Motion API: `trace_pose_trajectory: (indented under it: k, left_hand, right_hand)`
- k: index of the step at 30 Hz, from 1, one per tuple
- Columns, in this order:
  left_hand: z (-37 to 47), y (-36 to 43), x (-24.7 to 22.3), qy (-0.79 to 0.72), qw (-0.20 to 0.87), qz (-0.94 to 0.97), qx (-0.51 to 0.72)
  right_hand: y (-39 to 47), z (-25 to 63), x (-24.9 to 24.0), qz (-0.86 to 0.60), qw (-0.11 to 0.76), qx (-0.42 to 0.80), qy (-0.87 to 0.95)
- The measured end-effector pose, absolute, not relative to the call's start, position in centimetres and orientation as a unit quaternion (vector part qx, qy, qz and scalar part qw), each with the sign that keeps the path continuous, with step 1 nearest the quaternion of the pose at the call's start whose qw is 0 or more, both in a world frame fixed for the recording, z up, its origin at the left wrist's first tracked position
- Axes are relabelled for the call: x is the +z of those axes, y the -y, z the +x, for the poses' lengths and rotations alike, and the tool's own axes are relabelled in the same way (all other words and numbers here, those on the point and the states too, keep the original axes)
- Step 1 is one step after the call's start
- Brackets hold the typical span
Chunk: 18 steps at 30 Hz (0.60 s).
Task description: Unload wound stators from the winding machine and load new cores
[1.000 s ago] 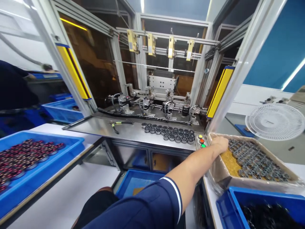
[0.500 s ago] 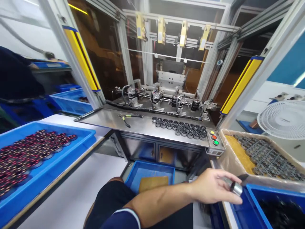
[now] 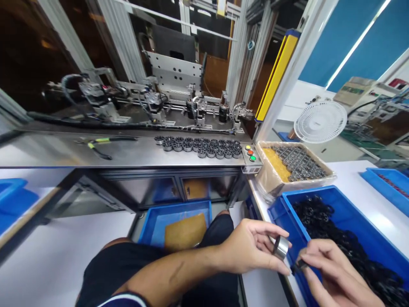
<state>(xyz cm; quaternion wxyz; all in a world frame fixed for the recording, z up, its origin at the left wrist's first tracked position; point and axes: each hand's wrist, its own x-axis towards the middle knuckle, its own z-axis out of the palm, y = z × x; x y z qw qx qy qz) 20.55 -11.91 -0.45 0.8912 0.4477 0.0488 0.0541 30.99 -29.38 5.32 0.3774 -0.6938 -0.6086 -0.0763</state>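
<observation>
My left hand reaches across from the lower left, its fingers curled round a short silver metal cylinder. Just to the right, my right hand pinches a small black part between thumb and fingers. The two hands are close together but apart, over the near edge of a blue bin that holds a heap of black parts. The far side of the black part is too small to make out.
Rows of round metal parts stand on the steel ledge, with pliers to their left. Coloured buttons sit at its right end. Beyond are a lined box of grey parts and a white fan.
The view has swung right, bringing more of the blue bin into sight. My right hand has come into view with a small black part. The silver cylinder remains in my left hand.
</observation>
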Motion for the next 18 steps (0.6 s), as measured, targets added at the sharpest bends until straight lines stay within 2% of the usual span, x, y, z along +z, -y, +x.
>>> trace_pose_trajectory:
  k: [3, 7, 18]
  left_hand:
    - [21.0, 13.1, -1.0, -0.045, 0.899, 0.434, 0.033]
    - [21.3, 14.0, -0.9, -0.041, 0.901, 0.431, 0.032]
    - [21.2, 13.6, -1.0, -0.027, 0.892, 0.445, 0.078]
  right_hand:
    - [29.6, 31.2, 5.4, -0.686, 0.376, -0.054, 0.621]
    - [29.8, 31.5, 4.8, -0.683, 0.389, -0.091, 0.612]
    - [29.7, 32.2, 4.3, -0.621, 0.312, -0.17, 0.699]
